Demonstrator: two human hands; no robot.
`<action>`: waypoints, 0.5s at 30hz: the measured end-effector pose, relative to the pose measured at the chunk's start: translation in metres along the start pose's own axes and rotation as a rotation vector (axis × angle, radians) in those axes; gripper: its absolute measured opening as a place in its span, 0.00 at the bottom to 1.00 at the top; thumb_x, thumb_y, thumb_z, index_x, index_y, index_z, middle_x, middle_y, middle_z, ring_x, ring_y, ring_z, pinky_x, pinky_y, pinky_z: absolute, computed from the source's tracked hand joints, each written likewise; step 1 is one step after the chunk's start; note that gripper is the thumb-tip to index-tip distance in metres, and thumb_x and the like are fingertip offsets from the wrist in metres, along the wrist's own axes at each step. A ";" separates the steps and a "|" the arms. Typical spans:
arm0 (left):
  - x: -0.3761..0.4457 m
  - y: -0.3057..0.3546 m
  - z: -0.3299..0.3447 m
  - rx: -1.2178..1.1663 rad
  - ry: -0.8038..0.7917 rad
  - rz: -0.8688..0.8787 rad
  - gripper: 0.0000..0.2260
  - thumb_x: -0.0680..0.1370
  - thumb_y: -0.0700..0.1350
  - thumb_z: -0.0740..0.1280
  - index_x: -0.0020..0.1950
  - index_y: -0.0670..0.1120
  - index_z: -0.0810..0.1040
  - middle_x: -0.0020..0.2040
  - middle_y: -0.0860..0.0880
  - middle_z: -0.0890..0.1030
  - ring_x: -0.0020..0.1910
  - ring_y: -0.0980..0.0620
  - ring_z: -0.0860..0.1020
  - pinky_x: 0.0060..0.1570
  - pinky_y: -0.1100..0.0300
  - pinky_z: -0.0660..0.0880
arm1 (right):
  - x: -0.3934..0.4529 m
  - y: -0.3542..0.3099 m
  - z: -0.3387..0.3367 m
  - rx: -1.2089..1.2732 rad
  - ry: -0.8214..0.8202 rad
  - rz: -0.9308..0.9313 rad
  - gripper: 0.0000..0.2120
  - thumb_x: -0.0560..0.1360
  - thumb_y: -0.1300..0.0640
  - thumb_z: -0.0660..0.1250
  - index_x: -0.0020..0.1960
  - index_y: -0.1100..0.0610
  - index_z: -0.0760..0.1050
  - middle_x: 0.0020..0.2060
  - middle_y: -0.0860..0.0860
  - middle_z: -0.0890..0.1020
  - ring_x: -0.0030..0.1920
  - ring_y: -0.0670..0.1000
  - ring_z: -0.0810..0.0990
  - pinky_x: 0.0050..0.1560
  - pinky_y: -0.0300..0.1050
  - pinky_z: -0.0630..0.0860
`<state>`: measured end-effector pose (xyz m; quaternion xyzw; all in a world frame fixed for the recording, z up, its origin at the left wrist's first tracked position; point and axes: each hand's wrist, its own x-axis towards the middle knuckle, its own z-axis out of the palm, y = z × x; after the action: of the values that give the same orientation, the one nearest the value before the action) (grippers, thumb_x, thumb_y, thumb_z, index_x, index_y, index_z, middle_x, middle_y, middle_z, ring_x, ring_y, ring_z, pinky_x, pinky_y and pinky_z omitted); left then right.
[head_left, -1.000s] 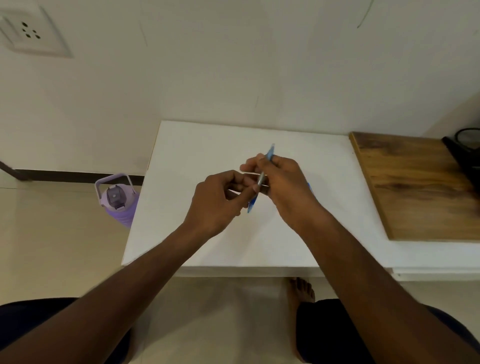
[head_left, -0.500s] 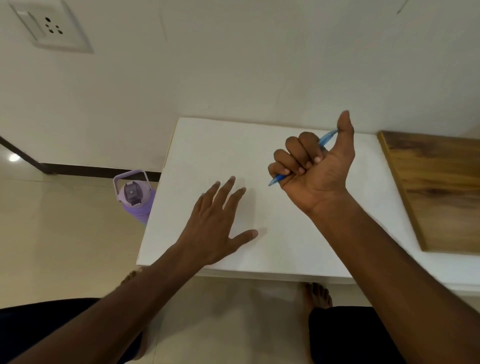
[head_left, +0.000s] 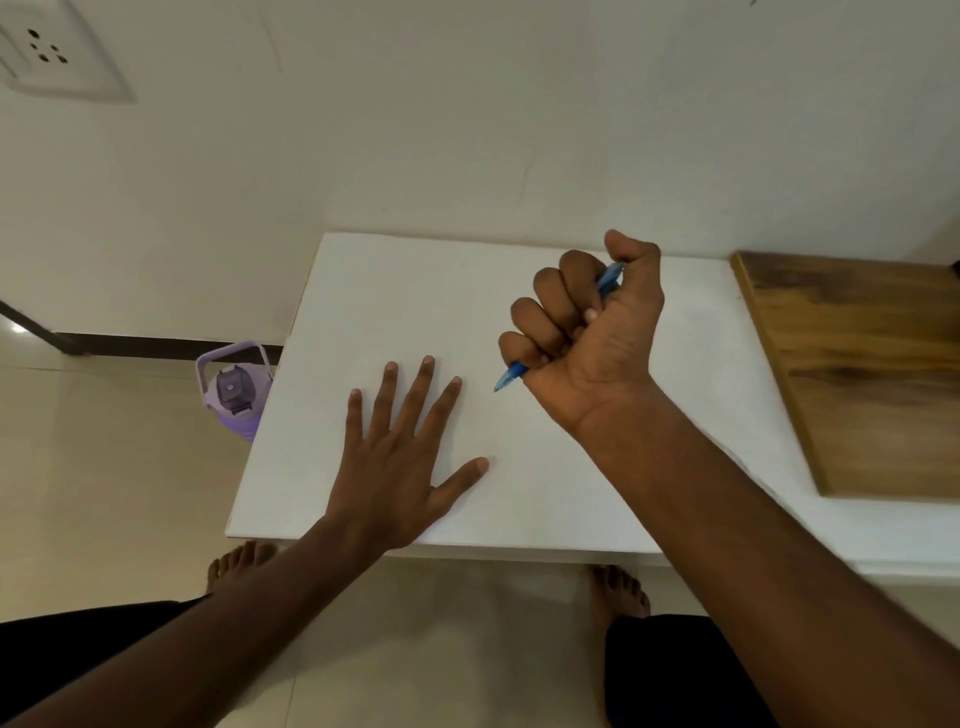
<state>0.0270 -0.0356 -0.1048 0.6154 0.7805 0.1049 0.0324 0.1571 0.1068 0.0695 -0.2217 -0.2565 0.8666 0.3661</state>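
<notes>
Since the earlier frames the two hands had come apart: the left hand (head_left: 400, 457) had dropped flat onto the counter (head_left: 363, 291), and the thumb of the right hand (head_left: 592, 332), straight a moment before, had folded down over the top end of the pen (head_left: 511, 375). The right fingers (head_left: 545, 291) were curled in a fist round the blue barrel, held above the counter's middle, its tip poking out below the little finger toward 8 o'clock and its upper end showing at 1 o'clock beside the thumb. The left hand's fingers were straight and spread, palm down, at 7 o'clock from the pen and apart from it. The step looked like working the pen's top with the thumb; to do it well the fist should hold the barrel firm and the thumb press straight along it, the tip kept clear of the other hand. Counted: one pen, two hands, one wooden board (head_left: 857, 374) at 3 o'clock, one lilac bottle (head_left: 234, 395) on the floor at 9 o'clock, one wall socket (head_left: 47, 57), two bare feet (head_left: 621, 592).
</notes>
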 end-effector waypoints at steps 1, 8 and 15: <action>0.000 0.000 0.000 0.000 0.002 -0.001 0.41 0.80 0.76 0.50 0.87 0.58 0.45 0.88 0.51 0.42 0.86 0.40 0.43 0.80 0.28 0.50 | -0.001 0.001 0.001 -0.008 -0.006 0.004 0.28 0.82 0.41 0.51 0.27 0.53 0.53 0.21 0.48 0.56 0.22 0.47 0.52 0.27 0.37 0.55; -0.001 0.004 -0.004 -0.007 -0.029 -0.012 0.41 0.80 0.77 0.48 0.87 0.57 0.45 0.88 0.50 0.41 0.86 0.40 0.41 0.80 0.28 0.48 | -0.007 0.003 0.012 -0.045 -0.006 -0.011 0.30 0.83 0.40 0.51 0.25 0.53 0.57 0.20 0.47 0.58 0.21 0.46 0.54 0.26 0.36 0.56; 0.003 0.003 -0.004 0.007 -0.011 -0.019 0.41 0.79 0.77 0.48 0.87 0.58 0.47 0.88 0.50 0.43 0.86 0.39 0.44 0.80 0.29 0.49 | -0.007 0.002 0.008 -0.077 0.006 0.003 0.34 0.81 0.30 0.51 0.27 0.53 0.55 0.20 0.47 0.58 0.21 0.46 0.55 0.25 0.36 0.56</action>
<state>0.0290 -0.0326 -0.1004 0.6085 0.7866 0.0985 0.0356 0.1562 0.0979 0.0762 -0.2388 -0.2884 0.8559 0.3568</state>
